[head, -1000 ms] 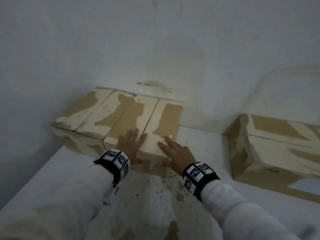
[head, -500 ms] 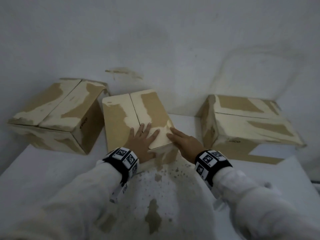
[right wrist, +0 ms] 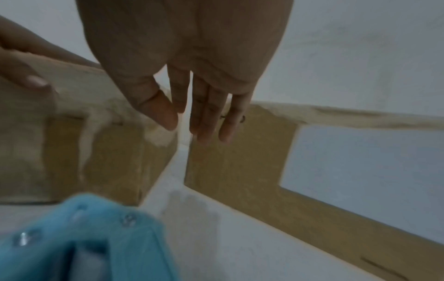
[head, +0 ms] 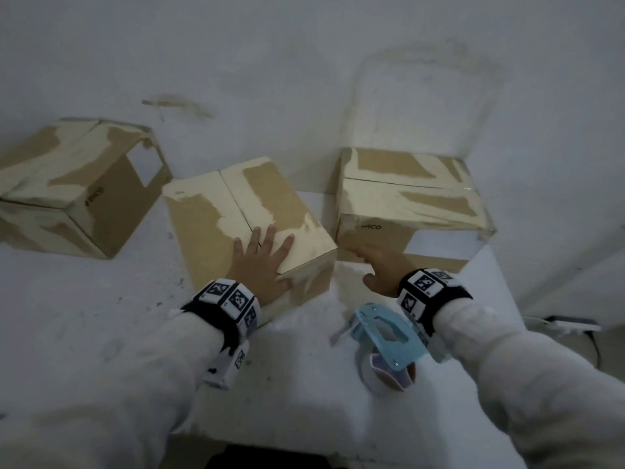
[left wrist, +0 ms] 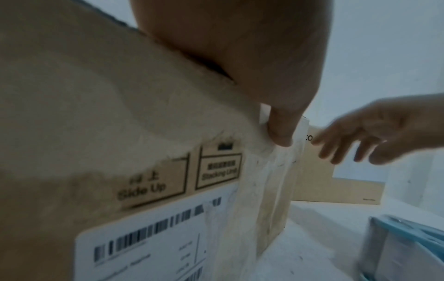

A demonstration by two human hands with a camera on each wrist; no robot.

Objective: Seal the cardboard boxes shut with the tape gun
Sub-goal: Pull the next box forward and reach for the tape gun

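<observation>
Three cardboard boxes stand on a white table. The middle box (head: 233,211) has its two top flaps closed along a centre seam. My left hand (head: 262,257) lies flat on its near top edge, fingers spread, thumb down the front face (left wrist: 281,125). My right hand (head: 375,265) hovers with straight fingers between the middle box and the right box (head: 406,201), holding nothing (right wrist: 192,114). The light blue tape gun (head: 385,336) lies on the table under my right wrist, with its tape roll (head: 389,374) nearest me.
A left box (head: 67,187) sits tilted near the table's far left. A white wall runs close behind all the boxes. The table's right edge (head: 500,282) drops off beside the right box, with a cable on the floor beyond.
My right hand has come off the middle box's top and moved right and back toward me. The view has shifted, bringing the tape gun into sight. The left hand stays on the box.
</observation>
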